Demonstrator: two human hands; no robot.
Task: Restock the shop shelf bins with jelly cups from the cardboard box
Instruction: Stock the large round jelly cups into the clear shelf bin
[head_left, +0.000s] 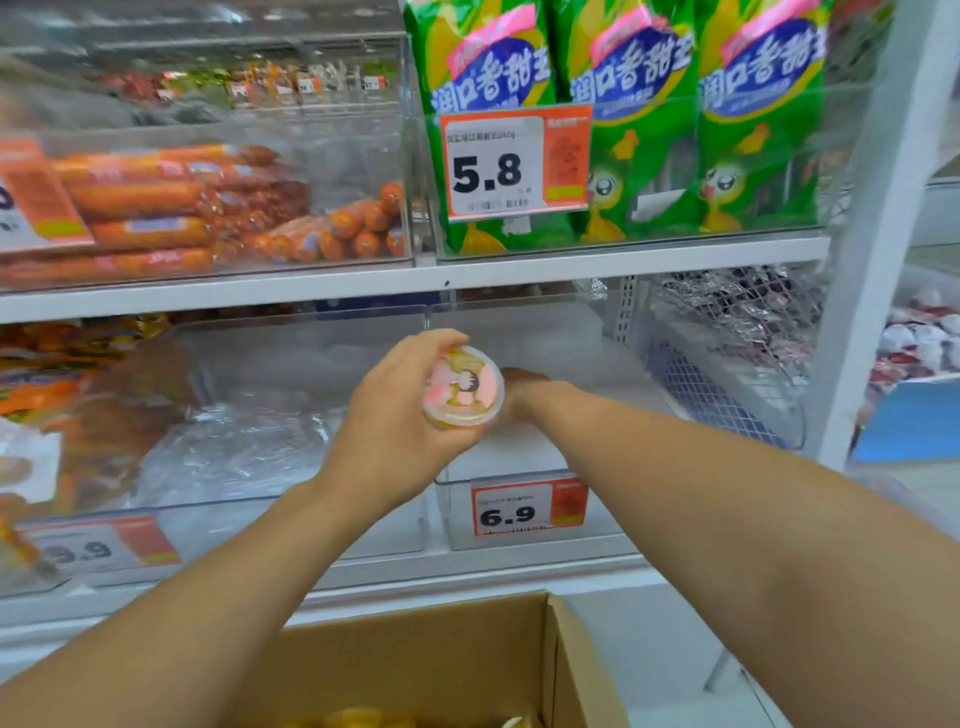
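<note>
Closest to the camera sits the open cardboard box (415, 670), a few yellow jelly cups peeking out at the bottom edge. Above it, the left hand (395, 421) grips a jelly cup (464, 387) (pink cartoon lid facing up) over the clear shelf bin (519, 467) tagged 6.9. The right hand (524, 384) reaches into that bin behind the cup, fingers hidden, so can't tell its grip. Green snack bags (623, 130) fill the shelf above.
</note>
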